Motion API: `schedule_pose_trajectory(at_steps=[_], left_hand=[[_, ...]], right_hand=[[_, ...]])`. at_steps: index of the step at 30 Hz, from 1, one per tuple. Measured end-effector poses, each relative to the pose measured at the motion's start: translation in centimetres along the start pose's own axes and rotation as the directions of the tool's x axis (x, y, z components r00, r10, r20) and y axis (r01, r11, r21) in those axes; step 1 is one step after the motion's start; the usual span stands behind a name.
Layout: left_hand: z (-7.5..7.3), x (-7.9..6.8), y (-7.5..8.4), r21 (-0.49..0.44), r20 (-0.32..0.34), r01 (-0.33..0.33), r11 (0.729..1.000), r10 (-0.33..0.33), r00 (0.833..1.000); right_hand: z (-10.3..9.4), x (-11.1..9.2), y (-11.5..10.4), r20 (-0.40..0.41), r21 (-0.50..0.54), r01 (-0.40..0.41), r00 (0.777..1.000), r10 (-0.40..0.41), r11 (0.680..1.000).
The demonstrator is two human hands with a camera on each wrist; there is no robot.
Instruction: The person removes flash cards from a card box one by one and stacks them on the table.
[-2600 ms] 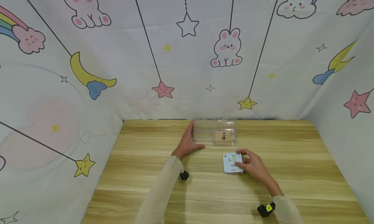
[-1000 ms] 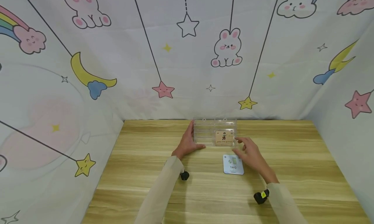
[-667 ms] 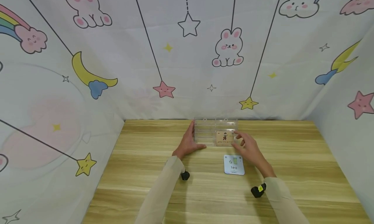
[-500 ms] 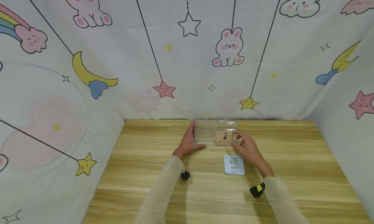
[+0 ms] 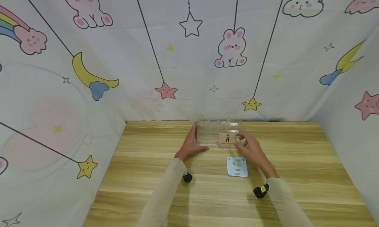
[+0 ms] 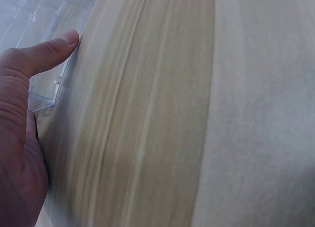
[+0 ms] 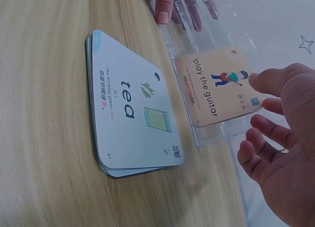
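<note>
My left hand (image 5: 190, 144) grips the left side of a clear plastic card rack (image 5: 208, 136); its thumb (image 6: 54, 52) lies over the front edge. An orange flashcard (image 7: 211, 91) printed "play the guitar" leans in the rack's lower right compartment. At that card's right edge, my right hand (image 5: 251, 149) pinches with thumb (image 7: 268, 82) and index finger, the other fingers loosely bent. A slightly uneven stack of flashcards (image 7: 135, 109), "tea" on top, lies on the table in front of the rack, below my right hand.
The rack stands at the back edge of the wooden table (image 5: 154, 187), close to a white cloth (image 5: 189, 72) printed with rabbits, stars and clouds. Cloth also hangs on the left and right sides. Small black cameras (image 5: 260, 191) sit on the wrists.
My right hand has left the tea flashcard stack and moved up to the right edge of the guitar card. My left hand has stayed on the rack.
</note>
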State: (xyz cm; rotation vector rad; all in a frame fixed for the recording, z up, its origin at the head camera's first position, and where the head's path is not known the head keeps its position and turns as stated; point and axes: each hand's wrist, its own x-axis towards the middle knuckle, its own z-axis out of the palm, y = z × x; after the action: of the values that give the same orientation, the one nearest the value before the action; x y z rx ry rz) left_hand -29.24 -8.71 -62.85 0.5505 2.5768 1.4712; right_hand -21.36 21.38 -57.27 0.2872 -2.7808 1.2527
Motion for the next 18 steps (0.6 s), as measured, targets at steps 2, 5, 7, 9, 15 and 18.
schedule_pose_trajectory(at_steps=[2, 5, 7, 9, 15, 18], left_hand=[[0.02, -0.02, 0.00, 0.001, 0.003, 0.000, 1.000, 0.000, 1.000], [0.02, -0.09, -0.02, 0.002, 0.005, -0.008, 1.000, 0.008, 1.000], [0.00, -0.14, 0.00, 0.003, 0.003, -0.014, 1.000, 0.014, 1.000], [-0.04, -0.16, 0.05, 0.007, 0.004, -0.009, 1.000, 0.009, 1.000], [-0.11, -0.19, 0.18, 0.021, 0.014, 0.016, 1.000, -0.016, 1.000], [-0.10, -0.18, 0.19, 0.015, 0.010, 0.006, 1.000, -0.007, 1.000]], right_hand=[[-0.08, -0.08, -0.05, -0.004, 0.005, -0.001, 1.000, 0.001, 1.000], [-0.17, -0.20, -0.18, -0.013, 0.023, 0.007, 1.000, -0.007, 1.000], [-0.15, -0.26, -0.18, -0.014, 0.046, 0.006, 1.000, -0.006, 0.999], [-0.06, -0.30, -0.11, -0.016, 0.073, 0.002, 1.000, -0.001, 0.997], [0.45, -0.36, 0.42, -0.018, 0.133, 0.014, 1.000, -0.011, 0.991], [0.72, -0.29, 0.68, -0.006, 0.136, 0.037, 0.999, -0.037, 0.990]])
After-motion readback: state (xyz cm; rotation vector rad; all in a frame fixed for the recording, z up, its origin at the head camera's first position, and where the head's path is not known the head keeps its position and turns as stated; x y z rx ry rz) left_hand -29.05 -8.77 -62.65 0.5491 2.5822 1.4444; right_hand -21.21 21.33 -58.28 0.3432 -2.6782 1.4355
